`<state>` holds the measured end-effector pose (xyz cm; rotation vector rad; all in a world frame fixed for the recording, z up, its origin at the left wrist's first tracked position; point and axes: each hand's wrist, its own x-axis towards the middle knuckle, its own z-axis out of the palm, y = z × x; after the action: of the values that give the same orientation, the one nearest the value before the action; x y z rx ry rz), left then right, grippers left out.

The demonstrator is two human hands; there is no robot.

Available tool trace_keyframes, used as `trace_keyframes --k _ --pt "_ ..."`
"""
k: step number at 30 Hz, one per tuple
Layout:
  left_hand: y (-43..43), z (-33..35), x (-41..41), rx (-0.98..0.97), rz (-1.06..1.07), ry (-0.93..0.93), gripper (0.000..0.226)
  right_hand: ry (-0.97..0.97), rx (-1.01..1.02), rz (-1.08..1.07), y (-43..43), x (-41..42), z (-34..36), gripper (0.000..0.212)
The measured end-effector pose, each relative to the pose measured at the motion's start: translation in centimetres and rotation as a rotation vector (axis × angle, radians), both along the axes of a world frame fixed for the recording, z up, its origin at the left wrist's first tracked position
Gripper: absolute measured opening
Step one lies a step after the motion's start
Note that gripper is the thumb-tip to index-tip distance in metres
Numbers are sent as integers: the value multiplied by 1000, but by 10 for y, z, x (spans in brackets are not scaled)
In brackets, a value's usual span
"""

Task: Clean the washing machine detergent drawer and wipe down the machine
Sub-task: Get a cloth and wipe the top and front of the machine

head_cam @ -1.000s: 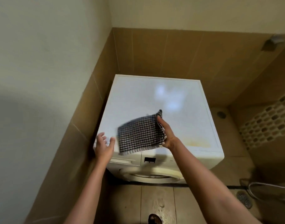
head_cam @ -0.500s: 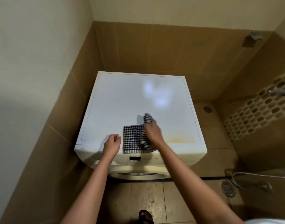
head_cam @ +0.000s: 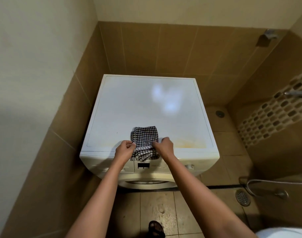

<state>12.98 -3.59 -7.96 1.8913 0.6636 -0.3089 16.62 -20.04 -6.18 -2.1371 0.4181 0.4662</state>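
Fingers of left hand (head_cam: 125,150) and right hand (head_cam: 165,146) pinch checked cloth (head_cam: 144,136), covering its side edges.

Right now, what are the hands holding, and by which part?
Both hold the folded checked cloth on the washing machine top: the left hand pinches its near left edge, the right hand its near right edge.

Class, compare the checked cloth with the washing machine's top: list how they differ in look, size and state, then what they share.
The cloth is dark-and-white checked; the washing machine's top is plain white with a yellowish stain near its front right. The cloth is small and folded; the top is broad and flat. Both are roughly four-sided.
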Motion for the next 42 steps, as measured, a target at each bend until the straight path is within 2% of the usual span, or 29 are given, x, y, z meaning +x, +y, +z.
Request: trace_keyframes --k 2,4,6,8,10,13,16,19,21,22,24,27,32,35,39,42 --pt "-7 5 -1 7 -28 9 42 36 91 32 0 -4 3 38" --pt "-13 11 -5 28 -55 21 46 23 143 70 -1 -10 4 21" --pt "-17 18 -10 23 -87 30 45 18 278 26 -5 -17 9 11" --pt "-24 27 -19 16 -171 30 41 -3 427 -62 -18 -32 23 17" --pt "-28 35 -20 41 -195 -2 46 -14 497 -35 -28 -40 36 28" --pt "-46 66 -25 73 -279 -222 52 -14 499 40 -61 -61 68 28" --pt "-79 104 -23 -47 -409 -343 58 21 548 137 -103 -79 105 28" --pt "-119 139 -32 -306 -626 -236 78 0 597 172 -149 -100 143 35" --pt "-150 159 -37 -369 -787 -216 91 -34 613 151 -183 -114 169 36" --pt "-165 166 -40 -400 -823 -232 91 -63 617 139 -199 -122 180 32" --pt "-201 184 -44 -487 -812 -268 77 -154 649 86 -235 -143 204 24" --pt "-253 214 -53 -608 -801 -296 48 -291 771 -31 -289 -177 231 27" --pt "-347 264 -75 -619 -975 -357 54 -479 770 -177 -374 -233 265 25" --pt "-412 292 -96 -673 -1019 -366 44 -606 778 -308 -424 -266 280 23" --pt "-488 317 -120 -748 -1023 -360 30 -789 733 -397 -481 -302 294 44" --pt "-551 338 -145 -815 -1045 -351 27 -935 690 -492 -533 -329 309 38"
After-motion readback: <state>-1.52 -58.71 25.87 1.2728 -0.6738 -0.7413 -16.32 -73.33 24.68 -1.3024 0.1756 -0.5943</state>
